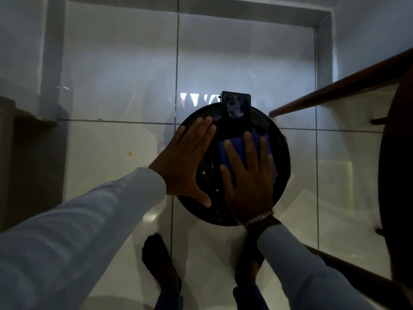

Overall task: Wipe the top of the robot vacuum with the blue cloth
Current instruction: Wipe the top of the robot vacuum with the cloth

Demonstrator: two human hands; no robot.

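A glossy tiled floor (223, 63) fills the dim scene, with dark wooden furniture (397, 175) along the right. The round black robot vacuum (283, 175) sits on the floor at centre, just beyond the person's feet. The left hand (185, 164) lies flat on the vacuum's left side, fingers straight and close together. The right hand (250, 182) presses the blue cloth (237, 146) onto the vacuum's right half, fingers spread apart over it.
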